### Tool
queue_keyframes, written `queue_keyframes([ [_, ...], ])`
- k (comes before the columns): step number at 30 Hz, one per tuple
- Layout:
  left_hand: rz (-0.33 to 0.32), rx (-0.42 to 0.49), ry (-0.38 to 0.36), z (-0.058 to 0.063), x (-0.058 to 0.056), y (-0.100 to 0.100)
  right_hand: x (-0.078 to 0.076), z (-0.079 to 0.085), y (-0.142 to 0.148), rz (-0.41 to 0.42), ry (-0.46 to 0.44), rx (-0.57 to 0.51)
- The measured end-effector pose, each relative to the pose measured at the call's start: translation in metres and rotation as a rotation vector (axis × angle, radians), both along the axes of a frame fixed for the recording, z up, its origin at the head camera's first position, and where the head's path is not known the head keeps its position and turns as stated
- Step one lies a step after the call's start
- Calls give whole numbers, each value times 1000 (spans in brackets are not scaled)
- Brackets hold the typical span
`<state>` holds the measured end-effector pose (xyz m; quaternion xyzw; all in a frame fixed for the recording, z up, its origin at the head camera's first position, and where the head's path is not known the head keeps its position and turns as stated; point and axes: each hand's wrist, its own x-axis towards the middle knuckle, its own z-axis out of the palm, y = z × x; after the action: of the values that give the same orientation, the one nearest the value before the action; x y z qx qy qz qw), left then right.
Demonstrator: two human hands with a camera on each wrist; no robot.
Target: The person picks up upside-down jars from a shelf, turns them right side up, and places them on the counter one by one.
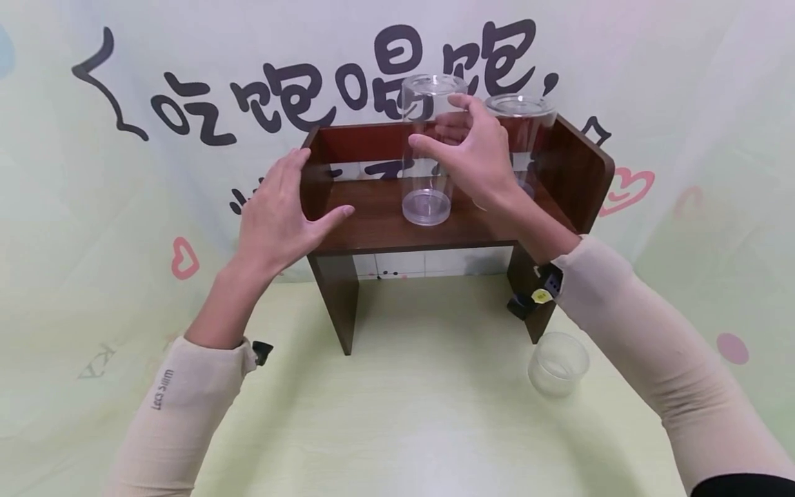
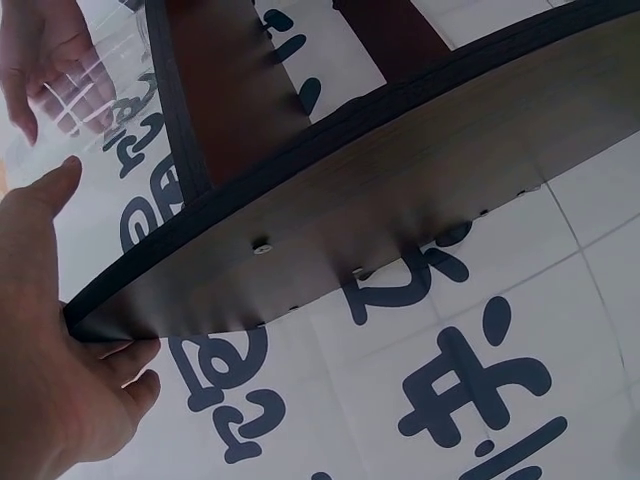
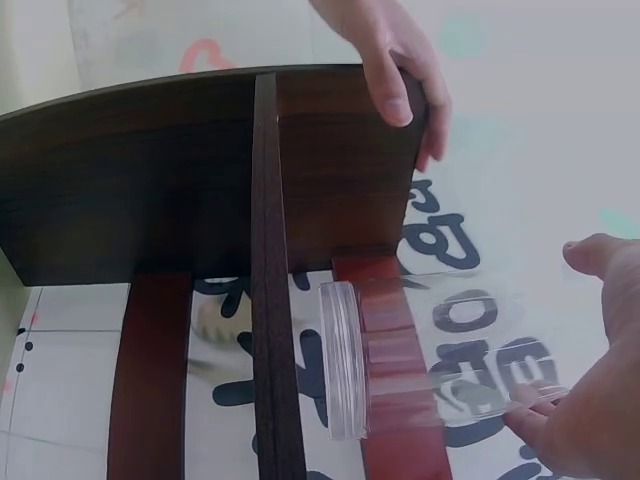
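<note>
A tall clear jar [image 1: 426, 207] stands upright on the upper board of a dark brown wooden shelf [image 1: 373, 231]. Around its right side is my right hand [image 1: 475, 155], with the fingertips at the jar wall and the thumb held apart, as the right wrist view shows. My left hand [image 1: 279, 214] straddles the top corner of the shelf's left side panel [image 2: 330, 220]. Its fingers [image 2: 130, 365] reach along the outer face, while the thumb sticks out inward. A second clear jar [image 1: 520, 107] stands farther right on the board, partly hidden by my right hand.
On the pale table [image 1: 397, 428], a clear round container [image 1: 559, 366] sits near the shelf's right leg. A light cloth printed with large dark characters [image 1: 279, 96] hangs behind. The shelf's right side panel [image 1: 577, 172] rises beside the second jar.
</note>
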<state>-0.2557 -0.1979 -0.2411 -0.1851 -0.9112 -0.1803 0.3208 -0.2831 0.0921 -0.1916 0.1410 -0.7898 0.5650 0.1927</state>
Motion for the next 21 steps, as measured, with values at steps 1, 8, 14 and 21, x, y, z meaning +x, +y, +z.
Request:
queue_keyframes([
  [1,-2,0,-1,0,0,0,3,0,1,8,6,-8],
  [8,-7,-17,5,4,0,0,25,-5,15,75,110,-49],
  [14,-56,-60,117,11,2,7,47,-12,29,97,191,-86],
  [21,-221,-35,239,14,19,30,68,-27,44,127,206,-204],
])
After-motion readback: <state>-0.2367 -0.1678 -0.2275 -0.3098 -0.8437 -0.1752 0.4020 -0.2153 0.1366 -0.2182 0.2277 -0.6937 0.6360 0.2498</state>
